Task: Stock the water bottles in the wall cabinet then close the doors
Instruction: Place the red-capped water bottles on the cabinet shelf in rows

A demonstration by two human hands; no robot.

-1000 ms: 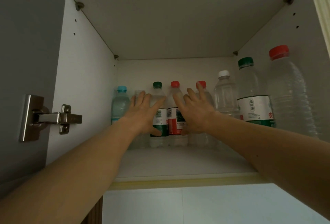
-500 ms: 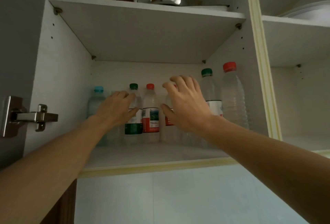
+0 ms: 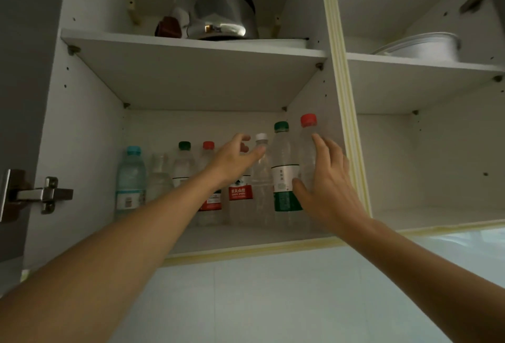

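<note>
Several water bottles stand in a row at the back of the lower shelf (image 3: 246,239) of the open wall cabinet. The row runs from a blue-capped bottle (image 3: 130,176) on the left to a tall green-capped bottle (image 3: 282,168) and a tall red-capped bottle (image 3: 308,151) on the right. My left hand (image 3: 232,159) reaches in with its fingers stretched toward a white-capped bottle (image 3: 261,137). My right hand (image 3: 328,187) is spread against the tall red-capped bottle, thumb on its left side, fingers nearly straight on its right. Both arms hide parts of the middle bottles.
The grey left door (image 3: 24,69) stands open on its metal hinge (image 3: 41,195). A steel kettle (image 3: 218,9) sits on the upper shelf. In the right compartment, a metal pot (image 3: 420,47) rests on the upper shelf above a bare lower bay (image 3: 437,219).
Both hands have shifted right along the row, from the middle bottles to the white-capped and tall red-capped ones. The view has pulled back and tilted up, showing the upper shelf.
</note>
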